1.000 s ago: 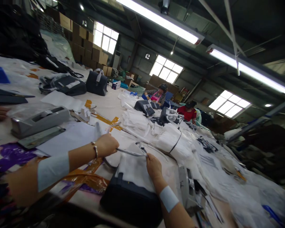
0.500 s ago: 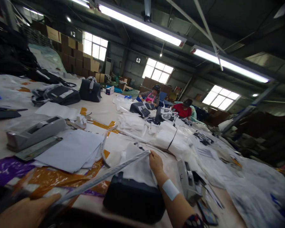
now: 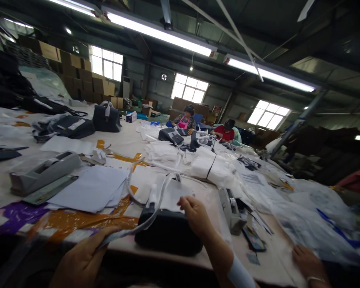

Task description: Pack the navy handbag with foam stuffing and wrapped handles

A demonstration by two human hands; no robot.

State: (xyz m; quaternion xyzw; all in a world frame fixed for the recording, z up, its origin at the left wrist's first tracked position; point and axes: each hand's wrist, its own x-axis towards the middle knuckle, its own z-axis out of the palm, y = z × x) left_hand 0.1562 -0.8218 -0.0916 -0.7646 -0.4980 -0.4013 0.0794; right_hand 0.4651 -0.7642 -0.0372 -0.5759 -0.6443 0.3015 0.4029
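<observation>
In the head view, my left hand (image 3: 84,256) at the lower left is closed around one end of a long strap (image 3: 151,218) in pale wrapping. From there the strap curves up and bends over behind a dark handbag (image 3: 169,232) at the table's front edge. A white sheet (image 3: 171,196) lies over the bag's far side. Above the bag's right part is my right hand (image 3: 195,214), its thumb and fingers pinched together near the sheet. Whether anything thin sits in that pinch I cannot make out. The strap runs apart from those fingers.
Left are a grey tape dispenser (image 3: 45,172) and white paper sheets (image 3: 90,188). Right are another tape dispenser (image 3: 231,212), a phone (image 3: 253,239) and plastic bags (image 3: 315,216). Another person's hand (image 3: 309,262) rests at the lower right edge. Two people (image 3: 184,119) sit across the table.
The strap, stretched taut between both hands before, now hangs in a curve, let go by my right hand. My left hand has moved right and inward. Another person's hand has appeared at lower right.
</observation>
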